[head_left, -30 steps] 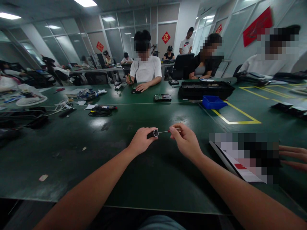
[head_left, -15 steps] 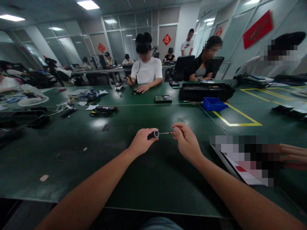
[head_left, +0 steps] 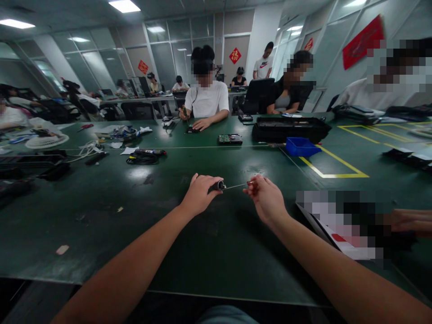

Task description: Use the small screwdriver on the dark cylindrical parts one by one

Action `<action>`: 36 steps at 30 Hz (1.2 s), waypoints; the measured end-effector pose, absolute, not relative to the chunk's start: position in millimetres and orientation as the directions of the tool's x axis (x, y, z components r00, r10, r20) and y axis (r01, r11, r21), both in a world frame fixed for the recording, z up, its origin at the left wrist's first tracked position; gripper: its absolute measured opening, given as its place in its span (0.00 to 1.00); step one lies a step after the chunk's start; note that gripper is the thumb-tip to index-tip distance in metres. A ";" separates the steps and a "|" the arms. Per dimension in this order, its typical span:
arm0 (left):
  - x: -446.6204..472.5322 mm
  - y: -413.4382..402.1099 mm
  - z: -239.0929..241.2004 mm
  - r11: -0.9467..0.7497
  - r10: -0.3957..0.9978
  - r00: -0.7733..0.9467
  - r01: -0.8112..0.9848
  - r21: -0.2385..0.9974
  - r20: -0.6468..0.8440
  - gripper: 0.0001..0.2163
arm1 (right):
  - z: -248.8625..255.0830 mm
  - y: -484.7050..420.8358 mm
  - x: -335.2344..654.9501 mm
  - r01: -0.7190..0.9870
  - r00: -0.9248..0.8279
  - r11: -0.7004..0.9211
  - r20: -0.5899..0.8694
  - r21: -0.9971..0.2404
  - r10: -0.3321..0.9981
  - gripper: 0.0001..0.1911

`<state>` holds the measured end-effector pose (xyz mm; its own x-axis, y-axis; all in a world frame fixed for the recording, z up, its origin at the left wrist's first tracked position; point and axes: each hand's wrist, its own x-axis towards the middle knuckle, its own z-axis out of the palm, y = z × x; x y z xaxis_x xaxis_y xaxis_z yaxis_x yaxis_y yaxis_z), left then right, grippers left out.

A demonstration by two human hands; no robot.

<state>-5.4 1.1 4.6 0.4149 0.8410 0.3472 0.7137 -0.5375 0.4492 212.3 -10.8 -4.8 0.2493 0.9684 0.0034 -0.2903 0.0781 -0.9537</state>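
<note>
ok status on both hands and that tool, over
Left hand shut on black handle. Right hand pinching end of thin metal shaft sticking out of it. Nothing in the way; co-worker's hand far right, apart.

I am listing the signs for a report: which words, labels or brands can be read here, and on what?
"福": red diamond on the far door.
Left red diamond, right red diamond: too small.
Red banner: too blurred.
Paper: blurred out.
Shirt logo of the standing person: too small.
Tool in left hand and right hand: no text shows.
</note>
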 end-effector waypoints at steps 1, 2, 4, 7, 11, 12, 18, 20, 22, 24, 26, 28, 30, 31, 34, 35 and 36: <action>-5.5 1.6 3.8 -0.522 0.852 0.409 0.723 0.453 0.327 0.16 | -5.5 -10.6 213.0 -0.235 0.279 0.108 0.039 -0.966 0.959 0.13; -5.4 1.9 2.7 -0.507 0.861 0.403 0.730 0.458 0.311 0.16 | -5.6 -11.0 213.4 -0.171 0.294 0.136 0.081 -0.976 0.952 0.14; -4.8 2.0 0.8 -0.491 0.871 0.396 0.735 0.468 0.292 0.16 | -4.3 -13.1 213.3 -0.056 0.305 0.175 0.150 -0.983 0.940 0.15; -3.4 1.1 -0.2 -0.480 0.877 0.387 0.707 0.519 0.283 0.14 | 0.3 -17.4 212.2 0.035 0.322 0.204 0.204 -0.978 0.924 0.16; -1.5 -0.7 1.2 -0.440 0.898 0.336 0.635 0.635 0.285 0.12 | 7.0 -21.2 211.5 0.059 0.312 0.247 0.253 -0.967 0.916 0.15; -1.3 -1.1 1.7 -0.425 0.905 0.316 0.620 0.660 0.285 0.13 | 8.1 -21.7 211.5 0.063 0.305 0.259 0.266 -0.964 0.914 0.15; -1.0 -5.0 8.7 -0.324 0.946 0.207 0.551 0.769 0.250 0.16 | 10.8 -23.9 212.7 0.103 0.280 0.321 0.337 -0.941 0.899 0.14; -0.1 -7.3 11.4 -0.292 0.956 0.204 0.565 0.772 0.212 0.15 | 11.4 -24.7 213.0 0.106 0.269 0.324 0.341 -0.940 0.901 0.14; 2.1 -9.7 12.6 -0.313 0.948 0.247 0.606 0.731 0.201 0.15 | 12.2 -25.3 213.1 0.110 0.265 0.326 0.344 -0.939 0.901 0.14; 5.4 -11.7 11.4 -0.385 0.919 0.331 0.647 0.658 0.213 0.14 | 13.1 -25.9 212.8 0.113 0.266 0.329 0.347 -0.938 0.899 0.14; 9.2 -13.2 8.3 -0.473 0.874 0.438 0.668 0.575 0.210 0.12 | 13.6 -26.3 212.5 0.117 0.265 0.332 0.351 -0.936 0.898 0.13; 12.5 -14.3 4.9 -0.543 0.830 0.527 0.686 0.485 0.183 0.13 | 13.6 -26.6 212.3 0.114 0.264 0.335 0.354 -0.935 0.898 0.13; 15.0 -14.9 2.3 -0.589 0.801 0.579 0.719 0.369 0.152 0.14 | 13.4 -26.9 212.2 0.109 0.263 0.335 0.352 -0.936 0.899 0.13; 16.0 -15.0 1.4 -0.604 0.793 0.594 0.735 0.307 0.137 0.15 | 13.5 -27.1 212.1 0.107 0.261 0.334 0.350 -0.937 0.900 0.13; 18.1 -14.8 0.7 -0.630 0.776 0.624 0.759 0.166 0.092 0.15 | 14.8 -28.0 212.2 0.109 0.251 0.332 0.349 -0.937 0.903 0.12; 18.6 -14.7 1.0 -0.631 0.775 0.627 0.761 0.147 0.082 0.13 | 15.5 -28.4 212.2 0.110 0.247 0.332 0.349 -0.937 0.904 0.12; 18.8 -14.5 1.4 -0.630 0.776 0.627 0.762 0.148 0.077 0.12 | 16.3 -28.8 212.3 0.110 0.244 0.332 0.350 -0.937 0.904 0.12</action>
<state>18.8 -14.5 1.4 0.6266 0.7756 0.0765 0.7621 -0.6303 0.1479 212.3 -28.8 16.3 0.2444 0.9044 0.3497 0.1104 0.3323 -0.9367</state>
